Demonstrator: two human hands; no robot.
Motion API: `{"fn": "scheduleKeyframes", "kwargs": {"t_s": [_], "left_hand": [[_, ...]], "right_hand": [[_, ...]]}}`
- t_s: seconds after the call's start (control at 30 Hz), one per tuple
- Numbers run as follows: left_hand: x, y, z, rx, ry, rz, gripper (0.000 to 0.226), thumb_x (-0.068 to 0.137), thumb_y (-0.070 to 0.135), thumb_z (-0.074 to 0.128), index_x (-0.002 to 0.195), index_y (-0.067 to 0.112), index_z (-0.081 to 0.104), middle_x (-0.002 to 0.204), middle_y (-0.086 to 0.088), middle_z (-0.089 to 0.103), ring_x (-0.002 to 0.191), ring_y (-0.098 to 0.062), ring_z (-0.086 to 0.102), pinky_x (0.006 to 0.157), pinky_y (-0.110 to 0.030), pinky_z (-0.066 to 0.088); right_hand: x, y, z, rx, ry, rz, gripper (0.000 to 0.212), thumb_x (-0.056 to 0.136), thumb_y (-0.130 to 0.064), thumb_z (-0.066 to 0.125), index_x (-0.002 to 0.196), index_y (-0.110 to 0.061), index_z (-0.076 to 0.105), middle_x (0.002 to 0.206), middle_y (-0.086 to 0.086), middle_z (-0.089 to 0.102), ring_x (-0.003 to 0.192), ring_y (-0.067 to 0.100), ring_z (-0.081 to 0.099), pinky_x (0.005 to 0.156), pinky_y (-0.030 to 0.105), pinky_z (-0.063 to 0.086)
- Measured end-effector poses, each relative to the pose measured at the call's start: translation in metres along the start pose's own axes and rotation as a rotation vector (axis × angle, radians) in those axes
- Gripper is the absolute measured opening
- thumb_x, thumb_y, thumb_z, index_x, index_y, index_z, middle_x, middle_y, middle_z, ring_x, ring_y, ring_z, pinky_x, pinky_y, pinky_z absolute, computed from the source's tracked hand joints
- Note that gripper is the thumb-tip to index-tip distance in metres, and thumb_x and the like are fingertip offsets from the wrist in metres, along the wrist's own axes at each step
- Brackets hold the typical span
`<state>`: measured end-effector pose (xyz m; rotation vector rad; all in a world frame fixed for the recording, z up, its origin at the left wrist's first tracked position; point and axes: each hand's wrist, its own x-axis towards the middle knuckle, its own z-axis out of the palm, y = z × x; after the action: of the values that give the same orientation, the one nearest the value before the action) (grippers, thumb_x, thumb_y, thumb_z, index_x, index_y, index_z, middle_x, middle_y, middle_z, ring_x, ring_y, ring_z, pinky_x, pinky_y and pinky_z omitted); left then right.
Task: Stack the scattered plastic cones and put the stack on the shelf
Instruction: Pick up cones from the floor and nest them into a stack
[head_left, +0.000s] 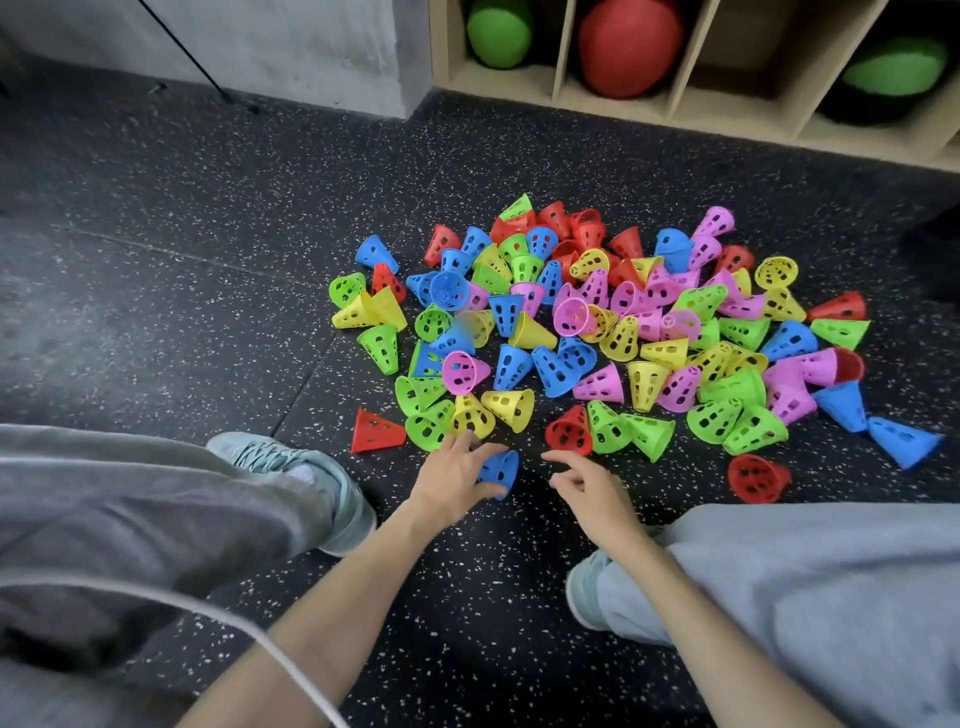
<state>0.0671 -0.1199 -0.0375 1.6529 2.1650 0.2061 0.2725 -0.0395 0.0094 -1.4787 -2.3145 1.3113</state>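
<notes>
A dense pile of cones (597, 332) is covering the middle of the floor (208, 270), leaving no gap through it. Bare floor is lying open far left and in a band between the pile and the shelf (675, 106) at the far right. Near, two shoes (306, 478) and bent legs (805, 597) are flanking a narrow open strip.

cones (597, 322): dozens, uncountable | balls (629, 45): 3 | shoes (291, 467): 2
</notes>
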Motion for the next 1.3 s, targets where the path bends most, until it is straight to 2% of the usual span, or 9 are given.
{"fn": "scheduleKeyframes", "kwargs": {"t_s": [0.1,0.27,0.37,0.53,0.73,0.83,0.93,1.17,1.3], "left_hand": [[-0.006,0.005,0.004,-0.039,0.007,-0.043,0.070,0.088,0.060,0.069,0.147,0.029,0.046,0.132,0.000,0.050,0.118,-0.025,0.051,0.100,-0.040,0.046],[-0.019,0.016,0.006,-0.100,-0.005,-0.102,0.064,0.088,0.058,0.071,0.131,0.020,0.043,0.122,-0.002,0.064,0.103,-0.026,0.063,0.090,-0.041,0.047],[-0.027,0.019,0.009,-0.156,0.026,-0.131,0.071,0.085,0.062,0.072,0.134,0.022,0.042,0.124,-0.001,0.059,0.107,-0.024,0.061,0.092,-0.041,0.049],[-0.036,0.027,-0.003,-0.375,0.132,-0.178,0.079,0.084,0.065,0.071,0.143,0.024,0.040,0.132,0.000,0.047,0.111,-0.021,0.061,0.088,-0.036,0.053],[-0.044,0.039,-0.020,-0.566,0.258,-0.193,0.074,0.084,0.057,0.076,0.142,0.022,0.043,0.131,-0.001,0.043,0.101,-0.017,0.055,0.083,-0.032,0.048],[-0.048,0.041,-0.024,-0.622,0.296,-0.166,0.071,0.087,0.051,0.077,0.142,0.023,0.043,0.129,0.001,0.041,0.105,-0.018,0.056,0.082,-0.027,0.043],[-0.049,0.042,-0.030,-0.637,0.319,-0.123,0.072,0.087,0.046,0.078,0.145,0.025,0.041,0.128,0.004,0.040,0.107,-0.016,0.054,0.083,-0.025,0.042],[-0.032,0.057,-0.038,-0.742,0.402,-0.095,0.070,0.087,0.040,0.080,0.146,0.030,0.044,0.126,0.002,0.041,0.112,-0.014,0.054,0.089,-0.023,0.044],[-0.004,0.076,-0.042,-0.780,0.391,-0.022,0.072,0.088,0.038,0.080,0.149,0.029,0.044,0.129,0.000,0.040,0.114,-0.009,0.050,0.096,-0.021,0.046]], "right_hand": [[-0.005,-0.006,-0.001,0.003,-0.004,-0.009,0.033,0.103,-0.026,0.049,0.131,-0.042,0.059,0.094,-0.007,0.074,0.093,0.020,0.070,0.087,0.044,0.057],[-0.013,-0.011,-0.006,-0.018,0.008,-0.022,0.033,0.103,-0.026,0.049,0.130,-0.043,0.059,0.094,0.001,0.074,0.092,0.026,0.069,0.083,0.044,0.057],[-0.016,-0.012,-0.009,-0.020,0.015,-0.030,0.033,0.103,-0.026,0.048,0.129,-0.043,0.058,0.096,0.007,0.073,0.093,0.032,0.069,0.081,0.043,0.057],[-0.022,-0.020,-0.013,-0.038,0.032,-0.045,0.032,0.104,-0.029,0.047,0.130,-0.044,0.058,0.098,0.005,0.073,0.092,0.034,0.068,0.080,0.047,0.057],[-0.031,-0.030,-0.015,-0.008,0.041,-0.068,0.032,0.103,-0.028,0.049,0.129,-0.044,0.059,0.105,0.008,0.072,0.100,0.035,0.067,0.087,0.047,0.056],[-0.032,-0.036,-0.019,0.014,0.044,-0.088,0.033,0.102,-0.028,0.052,0.131,-0.042,0.059,0.113,-0.008,0.069,0.095,0.020,0.068,0.089,0.040,0.058],[-0.031,-0.041,-0.023,0.063,0.044,-0.116,0.036,0.101,-0.023,0.056,0.134,-0.036,0.061,0.125,-0.013,0.066,0.106,0.003,0.063,0.101,0.035,0.052],[-0.025,-0.047,-0.026,0.151,0.094,-0.133,0.034,0.099,-0.016,0.059,0.129,-0.031,0.066,0.123,-0.016,0.068,0.112,-0.004,0.061,0.103,0.024,0.047],[-0.014,-0.038,-0.030,0.150,0.157,-0.098,0.036,0.098,-0.016,0.061,0.133,-0.024,0.065,0.125,-0.013,0.069,0.112,-0.001,0.063,0.104,0.024,0.050]]}}
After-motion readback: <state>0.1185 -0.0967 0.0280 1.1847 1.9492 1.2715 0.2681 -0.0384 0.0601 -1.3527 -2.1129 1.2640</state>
